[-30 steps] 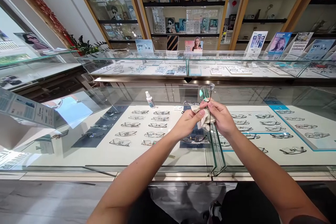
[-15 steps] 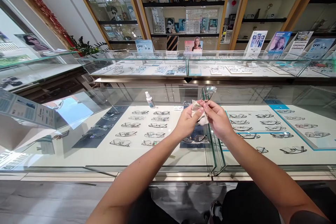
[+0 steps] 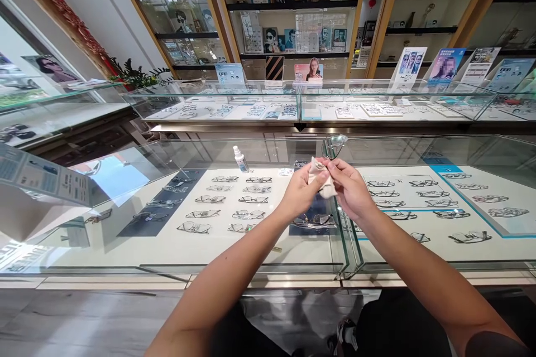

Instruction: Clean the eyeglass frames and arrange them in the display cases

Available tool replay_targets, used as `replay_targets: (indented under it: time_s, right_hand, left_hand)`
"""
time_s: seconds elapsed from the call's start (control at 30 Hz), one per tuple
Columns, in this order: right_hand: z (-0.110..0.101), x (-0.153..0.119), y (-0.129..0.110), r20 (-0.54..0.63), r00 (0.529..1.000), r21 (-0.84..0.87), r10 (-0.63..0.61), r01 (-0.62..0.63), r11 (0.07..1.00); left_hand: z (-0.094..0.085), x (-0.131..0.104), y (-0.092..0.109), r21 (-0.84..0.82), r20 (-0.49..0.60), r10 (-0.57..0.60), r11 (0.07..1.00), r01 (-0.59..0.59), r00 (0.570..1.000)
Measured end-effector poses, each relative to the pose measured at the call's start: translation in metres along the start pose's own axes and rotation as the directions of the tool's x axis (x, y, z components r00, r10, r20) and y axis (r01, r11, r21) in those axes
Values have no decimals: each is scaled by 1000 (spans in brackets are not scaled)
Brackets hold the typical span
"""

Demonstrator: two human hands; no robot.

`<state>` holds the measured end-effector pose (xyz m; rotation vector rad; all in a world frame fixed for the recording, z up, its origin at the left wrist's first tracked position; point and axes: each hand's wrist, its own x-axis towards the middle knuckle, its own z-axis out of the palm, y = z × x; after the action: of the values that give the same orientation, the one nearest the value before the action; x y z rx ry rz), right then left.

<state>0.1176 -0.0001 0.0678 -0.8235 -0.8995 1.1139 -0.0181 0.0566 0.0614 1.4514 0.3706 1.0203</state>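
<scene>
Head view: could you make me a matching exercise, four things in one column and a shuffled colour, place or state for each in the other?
1. Cloth
2. Bottle
3. Plant
4. Held glasses

A. Green, by the left end of the far counter
B. See-through, jutting out past left hand and right hand
C. Cream, bunched up
D. White, standing on the near counter

Pairs: 1-C; 2-D; 3-A; 4-B
</scene>
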Motion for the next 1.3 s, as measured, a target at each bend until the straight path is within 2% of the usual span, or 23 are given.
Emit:
replay_targets:
  time_s: [0.07, 0.13, 0.2, 0.3, 0.37, 0.43, 0.53, 0.6, 0.73, 0.9, 1.07, 1.13, 1.2, 1.3]
  right_hand:
    - [3, -1, 3, -8, 1000, 23, 6, -6, 1000]
    - [4, -1, 5, -15, 1000, 30, 2, -1, 1000]
    - [1, 0, 4, -26, 1000, 19, 0, 0, 1000]
    - [-5, 3, 1, -51, 999, 1, -1, 1, 1000]
    - [-7, 5, 0, -57, 998, -7, 1, -2, 1000]
    - [-7, 4, 3, -47, 999, -16, 4, -5, 1000]
    - [-4, 2, 7, -13, 1000, -40, -10, 9, 999]
    - [-1, 1, 9, 0, 999, -53, -34, 34, 998]
    - [-1, 0, 4, -3, 998, -65, -68, 68, 996]
    - [-5, 3, -1, -39, 994, -52, -102, 100, 994]
    - [-11, 6, 0, -73, 991, -9, -111, 110, 994]
    - [-15, 8, -2, -88, 989, 9, -122, 124, 992]
    - [-20, 12, -6, -111, 982, 29, -156, 160, 987]
    - [-29, 16, -12, -141, 965, 48, -220, 229, 972]
  left_hand:
    - [3, 1, -4, 11, -94, 40, 999, -39, 995]
    - [3, 2, -5, 5, -116, 32, 999, -32, 993]
    - [0, 2, -2, -6, -61, -9, 1000, 9, 998]
    - [-8, 1, 3, 13, 102, -47, 999, 46, 994]
    - [-11, 1, 4, 27, 171, -51, 999, 47, 984]
    - [-10, 1, 1, 40, 135, -31, 999, 26, 990]
    - [-5, 0, -3, 86, -27, 42, 996, -40, 999]
    - [-3, 0, -4, 97, -79, 53, 994, -45, 996]
    - [-6, 1, 3, 88, -34, 14, 996, -11, 999]
    - [-11, 1, 12, 153, 39, 49, 987, -55, 998]
    - [-13, 2, 9, 174, 86, 52, 982, -67, 995]
    - [-17, 4, 5, 173, 36, 49, 983, -54, 998]
    - [-25, 9, 2, 169, -69, 80, 983, -67, 994]
    - [-44, 16, 2, 192, -238, 171, 973, -127, 956]
